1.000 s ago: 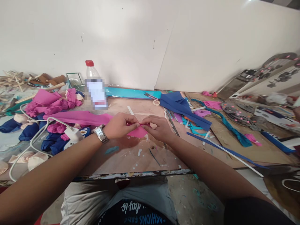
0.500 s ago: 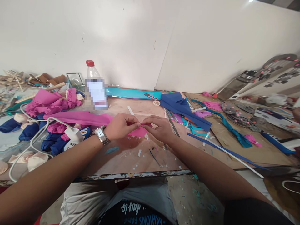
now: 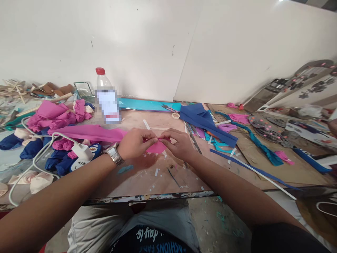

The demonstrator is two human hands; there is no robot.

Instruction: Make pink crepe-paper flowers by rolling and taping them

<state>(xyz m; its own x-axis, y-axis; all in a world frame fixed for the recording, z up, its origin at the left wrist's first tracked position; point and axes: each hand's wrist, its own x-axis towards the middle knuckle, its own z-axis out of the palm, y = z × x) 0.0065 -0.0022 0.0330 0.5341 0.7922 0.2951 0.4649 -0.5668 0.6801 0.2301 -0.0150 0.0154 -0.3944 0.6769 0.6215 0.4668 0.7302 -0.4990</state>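
Observation:
A long strip of pink crepe paper (image 3: 92,133) runs from the left across the table to my hands. My left hand (image 3: 135,143), with a metal watch (image 3: 114,154) at the wrist, pinches the strip between thumb and fingers. Thumb to thumb with it, my right hand (image 3: 177,143) is closed on the same strip. Below the fingertips a brighter pink part of the paper (image 3: 156,147) hangs over the table. The exact fold between the fingertips is hidden.
Pink and navy paper flowers (image 3: 56,116) lie at left beside a white cable and charger (image 3: 83,151). Behind stand a phone (image 3: 107,105) and a red-capped bottle (image 3: 100,71). Thread snips (image 3: 170,107) rest on turquoise paper (image 3: 142,104). At right are navy paper (image 3: 202,121) and a white stick (image 3: 265,175).
Very little differs. Both hands keep their pinch on the pink paper near the same spot, with only a slight shift of the fingers and of the view.

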